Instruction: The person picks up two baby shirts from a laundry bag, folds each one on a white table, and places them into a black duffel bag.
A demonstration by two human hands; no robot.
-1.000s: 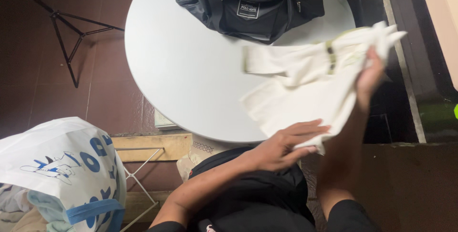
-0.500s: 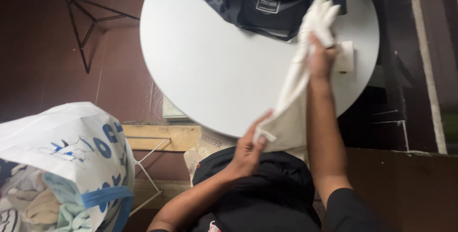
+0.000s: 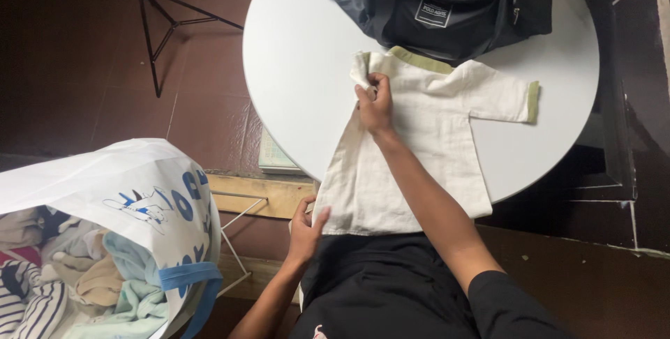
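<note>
Both hands' fingers clamped on cream shirt (image 3: 426, 144) — dark bag (image 3: 447, 4) with white rectangular label behind.

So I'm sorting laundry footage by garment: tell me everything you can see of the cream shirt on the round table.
The cream shirt is small, of plain woven-looking cloth, with olive-green trim at collar and sleeve cuff. It lies spread flat on the white round table, hem hanging over the near edge, collar touching a dark bag. One sleeve sticks out sideways; the other is bunched in the right hand. The left hand pinches the hem corner.
</note>
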